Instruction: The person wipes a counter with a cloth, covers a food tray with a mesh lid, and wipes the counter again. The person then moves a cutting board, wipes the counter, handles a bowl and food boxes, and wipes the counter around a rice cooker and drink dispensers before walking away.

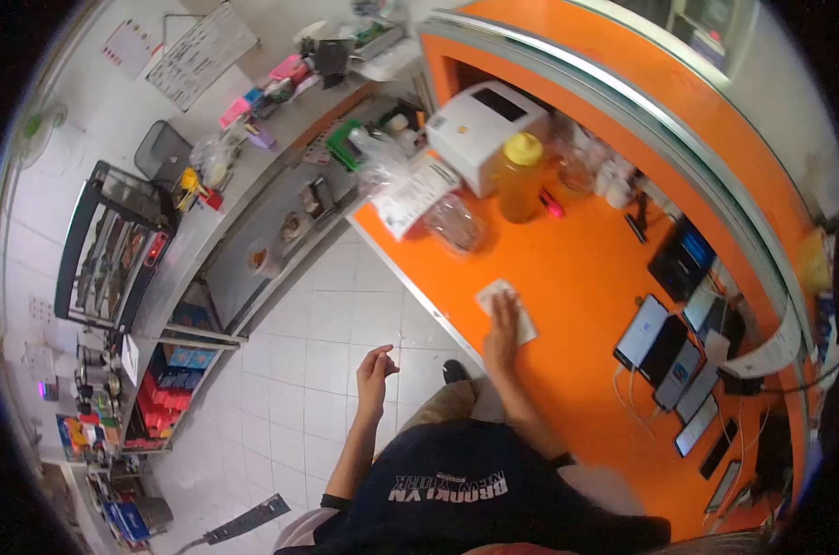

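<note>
At frame centre, the right hand (503,324) lies flat, fingers spread, pinning a thin, limp white cloth (507,310) to the orange worktop (577,277), gripping nothing; it looks best pinched by an edge. The left hand (375,368) hangs half-open, empty.

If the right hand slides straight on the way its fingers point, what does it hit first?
The right hand lies flat on a white cloth on the orange counter, fingers pointing up the counter. Straight on, it would probably meet the clear plastic bag first, though depth is hard to judge.

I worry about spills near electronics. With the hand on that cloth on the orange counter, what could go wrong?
The right hand presses a white cloth on the orange counter. A wide sweep might knock over the yellow-capped bottle or the plastic cup. Spilled liquid might reach the phones charging nearby.
</note>
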Motion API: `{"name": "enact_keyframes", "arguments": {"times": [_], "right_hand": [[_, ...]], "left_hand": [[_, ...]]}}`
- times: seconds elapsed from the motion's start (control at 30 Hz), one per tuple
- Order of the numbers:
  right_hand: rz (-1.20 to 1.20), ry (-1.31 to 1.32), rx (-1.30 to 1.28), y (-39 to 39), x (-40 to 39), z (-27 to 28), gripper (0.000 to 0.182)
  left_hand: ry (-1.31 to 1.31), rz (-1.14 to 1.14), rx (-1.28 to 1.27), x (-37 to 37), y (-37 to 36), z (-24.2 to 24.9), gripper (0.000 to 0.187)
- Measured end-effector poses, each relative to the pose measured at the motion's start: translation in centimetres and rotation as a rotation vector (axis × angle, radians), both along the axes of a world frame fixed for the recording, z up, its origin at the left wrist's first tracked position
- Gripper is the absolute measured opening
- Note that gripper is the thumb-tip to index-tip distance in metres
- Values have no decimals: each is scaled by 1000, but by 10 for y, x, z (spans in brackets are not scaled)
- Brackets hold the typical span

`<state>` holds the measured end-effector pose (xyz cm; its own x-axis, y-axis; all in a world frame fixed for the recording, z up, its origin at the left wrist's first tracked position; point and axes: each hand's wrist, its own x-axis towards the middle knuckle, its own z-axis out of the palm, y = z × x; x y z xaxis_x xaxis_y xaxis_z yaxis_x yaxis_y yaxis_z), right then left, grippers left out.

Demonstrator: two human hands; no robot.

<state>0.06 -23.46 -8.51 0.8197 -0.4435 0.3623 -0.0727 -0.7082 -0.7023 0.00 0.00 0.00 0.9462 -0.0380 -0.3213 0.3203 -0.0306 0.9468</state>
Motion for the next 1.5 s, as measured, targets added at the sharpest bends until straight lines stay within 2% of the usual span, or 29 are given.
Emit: {"name": "enact_keyframes", "arguments": {"times": [0.03,0.07,0.1,0.2,0.27,0.4,0.6,0.83,0.9,0.97,1.07,1.17,1.23,1.3,1.43,1.5], "right_hand": [[98,109,-48,11,-1,4,53],[137,38,-9,26,5,6,54],[180,33,-82,66,88,9,56],[234,33,-62,123,141,9,57],[251,-3,-75,141,179,7,57],[291,3,-213,159,240,-8,45],[368,-37,-136,198,319,-7,53],[410,-31,-64,233,410,-12,55],[398,17,7,244,437,-9,53],[463,179,129,249,467,-18,47],[546,261,172,266,502,-27,35],[661,395,183,315,557,-35,27],[748,489,143,360,580,-42,23],[873,462,204,418,600,-37,23],[1242,533,142,542,641,-36,23],[1347,483,204,601,662,-6,22]], "left_hand": [[-3,9,11,-4,-1,5,27],[-11,21,23,-7,-2,9,26],[-60,26,-11,64,33,9,26],[-65,65,58,82,84,21,27],[-83,134,63,93,113,27,28],[-14,316,22,88,148,13,28],[49,450,-39,107,176,-6,29],[91,389,-22,210,224,-9,27],[67,350,-37,249,243,-25,29],[60,282,-37,293,261,-25,30],[98,116,11,351,287,-18,33],[115,79,59,392,320,-9,34],[124,175,63,395,348,-21,36],[165,318,27,387,374,-38,39],[258,608,-119,379,428,-40,41],[263,758,-146,386,460,-40,42]]}}
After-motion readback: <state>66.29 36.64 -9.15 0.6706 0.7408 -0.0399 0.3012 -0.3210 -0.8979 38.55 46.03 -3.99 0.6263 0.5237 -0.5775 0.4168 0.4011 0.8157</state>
